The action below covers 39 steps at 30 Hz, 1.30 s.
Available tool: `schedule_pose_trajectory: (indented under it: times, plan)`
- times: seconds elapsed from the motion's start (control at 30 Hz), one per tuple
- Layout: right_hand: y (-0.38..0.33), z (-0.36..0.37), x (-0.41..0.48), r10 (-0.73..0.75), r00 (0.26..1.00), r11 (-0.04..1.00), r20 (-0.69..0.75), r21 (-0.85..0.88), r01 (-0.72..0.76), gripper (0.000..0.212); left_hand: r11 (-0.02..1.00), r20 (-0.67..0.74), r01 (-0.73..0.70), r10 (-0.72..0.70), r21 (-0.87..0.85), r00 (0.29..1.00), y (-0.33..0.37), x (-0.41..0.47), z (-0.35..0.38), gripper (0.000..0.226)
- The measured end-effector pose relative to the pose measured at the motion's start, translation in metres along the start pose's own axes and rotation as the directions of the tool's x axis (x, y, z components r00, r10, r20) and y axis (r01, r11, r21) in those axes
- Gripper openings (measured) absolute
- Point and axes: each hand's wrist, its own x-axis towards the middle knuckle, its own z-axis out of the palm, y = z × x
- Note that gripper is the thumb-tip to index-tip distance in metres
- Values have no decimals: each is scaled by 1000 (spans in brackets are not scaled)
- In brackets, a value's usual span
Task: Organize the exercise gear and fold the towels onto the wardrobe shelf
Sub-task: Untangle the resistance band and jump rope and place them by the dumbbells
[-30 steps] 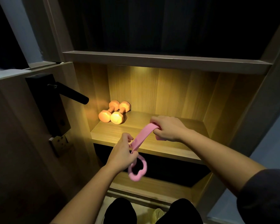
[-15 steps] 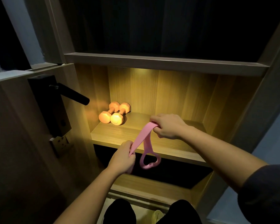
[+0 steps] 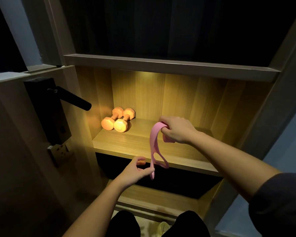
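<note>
A pink resistance band (image 3: 153, 144) hangs in front of the lit wardrobe shelf (image 3: 130, 142). My right hand (image 3: 176, 129) grips its upper end above the shelf, with the fingers curled round the strap. The band drops down past the shelf's front edge, where its lower loop dangles. My left hand (image 3: 135, 170) is below the shelf edge and pinches the band's bottom tip between thumb and fingers. Two orange dumbbells (image 3: 117, 119) lie side by side at the shelf's back left corner.
An open door (image 3: 24, 151) with a black lever handle (image 3: 72, 100) stands at the left, close to the shelf. Another board (image 3: 169, 65) roofs the lit compartment. A dark compartment (image 3: 161, 180) lies below. My dark-clad knees (image 3: 157, 224) are at the bottom.
My left hand has dropped lower and slid down to the band's tip. The band, stretched slantwise before, now hangs nearly straight down from my right hand, its loop swung to the right.
</note>
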Motion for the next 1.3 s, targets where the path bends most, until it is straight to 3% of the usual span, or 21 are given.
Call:
schedule_pose_trajectory:
  times: [0.1,0.17,0.27,0.43,0.57,0.73,0.87,0.93,1.0,1.13,1.23,1.3]
  plan:
    - [1,-2,1,21,1000,999,-22,38,-20,12,955,6,108,-111,-275,994,2,5,1,47]
    - [1,-4,1,35,999,997,-38,68,-32,7,844,10,224,-251,-488,968,5,9,3,37]
    - [1,-6,2,58,997,992,-55,115,-51,4,776,36,304,-342,-554,939,9,12,8,21]
    - [0,-10,1,87,994,982,-64,174,-74,9,446,168,311,-331,-839,929,20,16,12,24]
    - [15,-11,-8,148,989,973,-9,178,-145,12,352,138,281,-381,-893,914,18,15,1,23]
    - [47,8,-28,272,940,951,203,94,-296,11,384,8,161,-371,-909,929,15,11,-35,21]
    - [56,26,-31,264,899,896,351,257,-363,9,421,24,185,-360,-888,933,31,19,-54,13]
    - [62,25,-30,251,873,840,419,353,-411,28,422,40,217,-390,-880,920,34,23,-66,8]
    - [73,22,-30,293,866,785,405,415,-460,36,445,37,243,-422,-862,906,33,26,-80,8]
    - [99,25,-31,505,802,661,320,453,-598,12,626,-60,343,-531,-700,845,21,28,-100,11]
    - [120,26,-37,648,665,433,371,539,-722,13,687,-104,399,-567,-607,817,8,27,-113,14]
    - [132,25,-42,666,585,287,464,564,-774,17,703,-133,403,-574,-587,808,0,27,-120,13]
